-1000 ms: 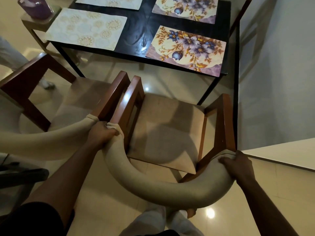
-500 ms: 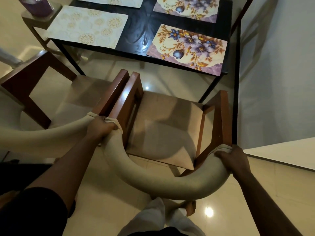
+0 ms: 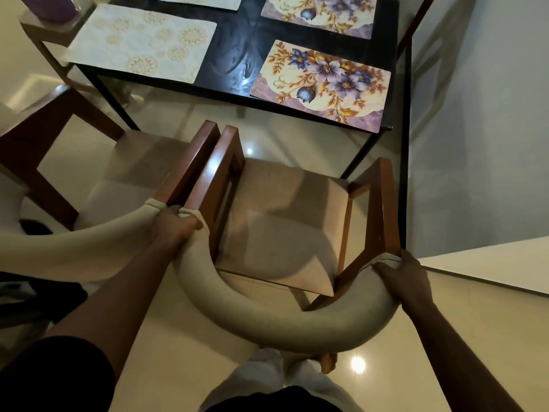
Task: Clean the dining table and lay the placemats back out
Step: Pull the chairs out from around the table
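The black dining table (image 3: 234,55) stands ahead with placemats laid on it: a cream one with round patterns (image 3: 142,43) at the left, a floral purple one (image 3: 320,84) at the right, two more at the far edge. In front of me is a wooden chair (image 3: 285,221) with a beige seat and a curved padded backrest (image 3: 282,319). My left hand (image 3: 175,227) grips the backrest's left end. My right hand (image 3: 401,278) grips its right end.
A second matching chair (image 3: 98,185) stands tight against the first on the left. A white wall (image 3: 490,114) and a white ledge (image 3: 490,266) close the right side. A purple container (image 3: 50,7) sits on a small stand at top left. My feet (image 3: 323,361) are on glossy tiles.
The chair has slid a little forward toward the table, with both hands still gripping its backrest. The view has tilted slightly with it.
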`<action>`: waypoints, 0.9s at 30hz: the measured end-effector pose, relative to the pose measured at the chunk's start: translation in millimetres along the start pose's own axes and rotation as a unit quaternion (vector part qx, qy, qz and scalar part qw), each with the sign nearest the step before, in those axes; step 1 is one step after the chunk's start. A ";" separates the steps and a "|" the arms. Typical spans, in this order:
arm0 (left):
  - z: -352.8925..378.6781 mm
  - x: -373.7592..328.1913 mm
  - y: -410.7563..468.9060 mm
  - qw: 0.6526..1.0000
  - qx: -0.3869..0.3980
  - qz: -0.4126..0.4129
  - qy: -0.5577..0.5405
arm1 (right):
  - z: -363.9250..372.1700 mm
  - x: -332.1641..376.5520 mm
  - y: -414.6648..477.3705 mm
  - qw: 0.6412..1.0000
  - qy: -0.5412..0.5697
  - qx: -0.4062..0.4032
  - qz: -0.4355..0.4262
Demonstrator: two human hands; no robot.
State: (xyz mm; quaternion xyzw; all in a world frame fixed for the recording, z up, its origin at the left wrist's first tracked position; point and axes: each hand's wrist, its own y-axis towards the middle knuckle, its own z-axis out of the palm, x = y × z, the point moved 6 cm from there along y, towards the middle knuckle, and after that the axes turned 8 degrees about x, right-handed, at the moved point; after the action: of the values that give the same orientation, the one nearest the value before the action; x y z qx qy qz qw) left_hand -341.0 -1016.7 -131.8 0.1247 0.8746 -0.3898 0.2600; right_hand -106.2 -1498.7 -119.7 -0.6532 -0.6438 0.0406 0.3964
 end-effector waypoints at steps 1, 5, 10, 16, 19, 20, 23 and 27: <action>0.5 -1.3 -0.1 1.000 -0.002 -0.002 0.001 | -1.5 0.7 0.2 1.000 0.000 0.002 -0.001; 0.2 -3.1 -2.2 1.000 -0.002 -0.011 0.014 | -5.4 3.7 -1.1 1.000 -0.007 0.013 0.002; -2.8 -3.9 -6.1 0.999 -0.003 -0.022 0.027 | -5.8 2.5 0.5 0.999 -0.014 0.029 0.004; -4.1 -9.1 -15.0 1.000 -0.009 -0.012 0.018 | -0.7 8.9 -2.5 0.998 -0.039 0.044 0.010; -0.9 -7.3 -25.2 0.999 -0.017 -0.017 -0.027 | 4.6 7.7 -8.9 0.999 -0.037 0.031 0.012; 0.5 -7.9 -32.8 1.000 -0.025 -0.008 -0.015 | 6.8 8.5 -15.8 0.999 -0.038 0.023 0.005; 6.8 -8.3 -53.6 0.996 -0.056 0.050 0.047 | 17.5 5.5 -30.6 0.999 -0.041 0.011 -0.022; 18.8 4.2 -86.9 0.986 -0.059 0.116 0.108 | 31.6 2.3 -59.3 0.998 -0.035 0.012 -0.055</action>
State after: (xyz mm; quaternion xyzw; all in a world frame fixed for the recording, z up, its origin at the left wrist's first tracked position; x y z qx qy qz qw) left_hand -374.4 -1088.4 -91.1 0.2515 0.8985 -0.2892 0.2141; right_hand -171.6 -1490.5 -106.4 -0.6105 -0.6916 0.0497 0.3828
